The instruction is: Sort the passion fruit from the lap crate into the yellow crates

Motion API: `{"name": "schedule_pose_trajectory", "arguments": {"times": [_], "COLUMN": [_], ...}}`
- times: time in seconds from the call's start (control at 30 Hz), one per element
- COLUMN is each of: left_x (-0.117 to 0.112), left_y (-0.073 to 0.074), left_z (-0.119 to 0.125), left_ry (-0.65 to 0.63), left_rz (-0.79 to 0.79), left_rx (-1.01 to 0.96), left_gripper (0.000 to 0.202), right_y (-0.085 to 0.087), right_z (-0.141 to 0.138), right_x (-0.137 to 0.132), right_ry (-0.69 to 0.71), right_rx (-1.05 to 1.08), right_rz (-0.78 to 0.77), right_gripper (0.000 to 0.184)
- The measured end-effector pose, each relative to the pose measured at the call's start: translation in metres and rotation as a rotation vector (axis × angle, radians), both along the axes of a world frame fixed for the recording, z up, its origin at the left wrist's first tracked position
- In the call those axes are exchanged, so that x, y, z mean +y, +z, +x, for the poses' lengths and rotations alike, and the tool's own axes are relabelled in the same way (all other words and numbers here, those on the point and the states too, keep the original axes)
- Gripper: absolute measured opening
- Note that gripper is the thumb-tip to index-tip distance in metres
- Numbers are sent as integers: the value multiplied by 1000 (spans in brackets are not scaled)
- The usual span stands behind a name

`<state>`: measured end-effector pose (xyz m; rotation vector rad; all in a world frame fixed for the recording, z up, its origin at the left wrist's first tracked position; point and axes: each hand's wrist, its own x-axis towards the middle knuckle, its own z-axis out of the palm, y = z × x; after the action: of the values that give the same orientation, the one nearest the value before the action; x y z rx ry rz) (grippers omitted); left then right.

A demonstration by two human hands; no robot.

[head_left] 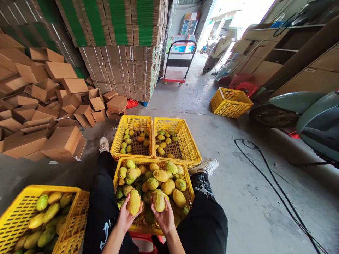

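My left hand (pixel 125 217) is closed around a yellow mango (pixel 134 201), held upright over the near crate. My right hand (pixel 164 216) grips another yellow mango (pixel 159 200) beside it. Both hover above a yellow plastic crate (pixel 116 173) between my knees, filled with several yellow-green mangoes. Beyond it stand two more yellow crates side by side, the left crate (pixel 132 121) and the right crate (pixel 192 146), each holding several smaller fruit on its floor.
Another yellow crate (pixel 18 211) of green-yellow mangoes sits at my left. Folded cardboard boxes (pixel 45 106) pile up on the left, stacked flat cartons (pixel 122 67) behind. An empty yellow crate (pixel 230 102), a scooter (pixel 304 113), a black cable (pixel 275 190) and a trolley (pixel 178 63) lie to the right and back.
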<state>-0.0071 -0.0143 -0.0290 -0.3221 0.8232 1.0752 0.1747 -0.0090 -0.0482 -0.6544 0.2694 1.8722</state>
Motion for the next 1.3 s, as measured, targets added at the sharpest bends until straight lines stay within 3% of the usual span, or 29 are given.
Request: {"name": "schedule_pose_trajectory", "arguments": {"times": [0.23,0.47,0.57,0.67,0.93,1.13,1.3], "left_x": [-1,-3,-4,-5,-4,-2,-3], "left_y": [-4,-13,-17,-19,0,-10,-11], "left_z": [0,1,0,-1,3,0,2], "left_ry": [-30,10,56,21,-99,-57,27], "left_rz": [25,124,104,101,92,93,79], "left_rx": [32,-33,19,54,117,14,43], "left_gripper": [61,42,49,62,66,63,67], "right_y": [1,-2,-1,2,8,7,6], "right_z": [2,3,3,0,-4,-3,-1], "right_x": [0,-1,-4,-6,-2,1,1], "right_ry": [11,-19,-40,-15,31,2,48], "right_rx": [45,-46,-79,-98,-66,-15,55], "right_rz": [99,150,142,154,91,101,71], "right_gripper": [32,44,55,61,47,44,38]}}
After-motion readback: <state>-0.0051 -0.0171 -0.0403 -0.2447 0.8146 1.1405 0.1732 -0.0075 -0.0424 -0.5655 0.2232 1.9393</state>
